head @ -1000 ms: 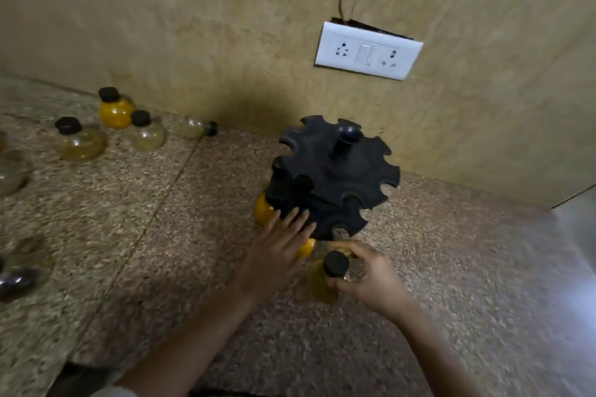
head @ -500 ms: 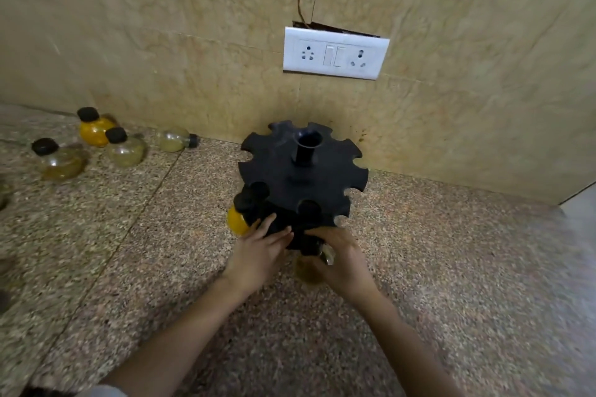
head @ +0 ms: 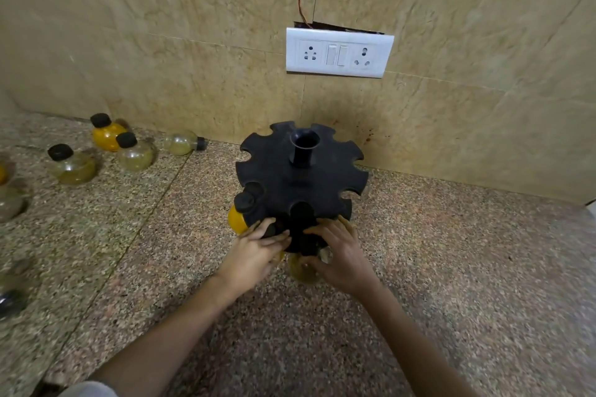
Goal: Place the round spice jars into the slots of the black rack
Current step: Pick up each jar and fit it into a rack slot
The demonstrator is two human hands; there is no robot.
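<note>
The black round rack stands on the speckled counter by the wall, with notched slots around its rim. An orange-filled jar hangs in a slot on its near left side. My right hand grips a pale yellowish jar under the rack's near edge, its black cap up in a front slot. My left hand rests against the rack's near left rim, fingers bent on it. More round jars lie at the far left: an orange one, two pale ones, and one on its side.
A white switch and socket plate is fixed to the tiled wall behind the rack, with a wire running up from it. More jars sit blurred at the left frame edge. The counter ends at the right.
My right hand has carried the pale jar from in front of the rack up into a front slot. My left hand has stayed on the rack's near left rim. The camera has moved closer.
</note>
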